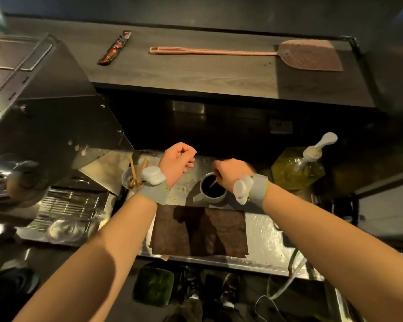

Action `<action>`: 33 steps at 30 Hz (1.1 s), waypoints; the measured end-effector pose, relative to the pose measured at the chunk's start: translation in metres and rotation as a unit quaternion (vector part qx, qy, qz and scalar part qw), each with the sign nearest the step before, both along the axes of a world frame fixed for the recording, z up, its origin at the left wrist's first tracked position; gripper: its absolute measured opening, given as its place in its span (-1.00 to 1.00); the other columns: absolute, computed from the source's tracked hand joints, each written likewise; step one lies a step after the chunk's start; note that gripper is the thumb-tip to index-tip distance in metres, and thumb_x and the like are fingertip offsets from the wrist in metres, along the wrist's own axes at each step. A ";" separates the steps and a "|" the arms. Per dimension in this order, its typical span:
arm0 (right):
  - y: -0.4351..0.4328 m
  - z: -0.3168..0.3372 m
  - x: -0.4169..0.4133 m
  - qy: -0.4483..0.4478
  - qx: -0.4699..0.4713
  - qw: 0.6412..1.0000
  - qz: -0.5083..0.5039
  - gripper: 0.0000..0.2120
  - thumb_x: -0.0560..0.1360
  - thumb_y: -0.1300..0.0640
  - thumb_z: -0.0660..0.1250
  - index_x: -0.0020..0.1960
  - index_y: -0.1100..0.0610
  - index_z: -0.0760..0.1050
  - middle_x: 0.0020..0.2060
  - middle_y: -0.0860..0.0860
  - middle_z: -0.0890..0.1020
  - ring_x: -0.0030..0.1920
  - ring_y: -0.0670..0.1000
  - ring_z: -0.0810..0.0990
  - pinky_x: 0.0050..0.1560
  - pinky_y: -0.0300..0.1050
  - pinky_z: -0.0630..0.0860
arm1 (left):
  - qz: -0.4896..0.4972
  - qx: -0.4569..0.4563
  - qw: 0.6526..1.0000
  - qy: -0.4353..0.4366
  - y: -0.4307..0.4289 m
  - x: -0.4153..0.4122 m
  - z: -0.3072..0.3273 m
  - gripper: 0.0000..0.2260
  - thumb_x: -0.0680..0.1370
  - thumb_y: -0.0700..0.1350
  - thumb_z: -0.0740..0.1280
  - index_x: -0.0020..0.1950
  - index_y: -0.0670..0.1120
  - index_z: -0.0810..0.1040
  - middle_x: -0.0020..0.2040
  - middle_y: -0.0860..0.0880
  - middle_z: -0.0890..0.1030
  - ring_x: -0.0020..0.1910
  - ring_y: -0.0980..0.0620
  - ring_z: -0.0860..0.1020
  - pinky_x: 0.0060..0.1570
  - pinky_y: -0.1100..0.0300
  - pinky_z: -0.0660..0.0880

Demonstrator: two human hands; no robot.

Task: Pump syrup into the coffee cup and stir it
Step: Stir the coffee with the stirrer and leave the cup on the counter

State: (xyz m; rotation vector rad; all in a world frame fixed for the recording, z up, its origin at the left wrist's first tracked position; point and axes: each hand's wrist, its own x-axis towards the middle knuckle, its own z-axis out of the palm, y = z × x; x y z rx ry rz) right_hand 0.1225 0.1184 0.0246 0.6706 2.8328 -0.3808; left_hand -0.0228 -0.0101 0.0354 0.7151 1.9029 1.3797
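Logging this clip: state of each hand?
Left hand: loosely curled, holding nothing.
Right hand: closed on the stir stick in the coffee cup.

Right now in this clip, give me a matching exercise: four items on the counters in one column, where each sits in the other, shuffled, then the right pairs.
Items:
1. coffee cup
2. syrup pump bottle
3. fly swatter
4. cup of wooden stir sticks

Places:
A. flat on the raised wooden shelf at the back
B. on the metal counter, just under the right hand, a stir stick dipped in it
C. beside the left wrist, next to the coffee machine
D. far right of the work area, pump head up

Pairs: 1-B, 2-D, 3-A, 4-C
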 end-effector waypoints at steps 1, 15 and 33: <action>-0.002 -0.003 -0.003 -0.007 0.014 1.000 0.014 -0.84 0.53 0.11 0.25 0.07 0.14 0.44 -0.07 0.18 0.64 -0.10 0.26 0.62 -0.19 0.07 0.57 | 0.003 -0.003 1.000 -0.002 -0.004 -0.003 -0.002 -0.89 0.55 -0.07 0.29 -0.06 -0.07 0.57 -0.23 -0.01 0.58 -0.33 0.19 0.56 -0.37 0.33 0.45; -0.012 -0.005 -0.025 -0.083 -0.039 0.995 0.035 -0.87 0.42 0.09 0.33 -0.22 0.10 0.40 -0.31 0.09 0.55 -0.30 0.19 0.54 -0.36 -0.06 0.44 | 0.033 0.002 0.999 0.004 -0.017 -0.019 -0.007 -0.88 0.56 -0.12 0.29 -0.01 -0.14 0.58 -0.21 -0.04 0.60 -0.31 0.18 0.57 -0.35 0.34 0.46; 0.007 -0.010 -0.030 -0.121 -0.004 0.993 -0.010 -0.87 0.40 0.16 0.38 -0.06 0.17 0.58 -0.16 0.15 0.67 -0.14 0.21 0.64 -0.31 -0.08 0.41 | 0.039 -0.002 0.999 0.012 -0.027 -0.031 -0.004 -0.90 0.57 -0.08 0.29 -0.02 -0.06 0.58 -0.19 -0.03 0.61 -0.28 0.18 0.59 -0.32 0.32 0.49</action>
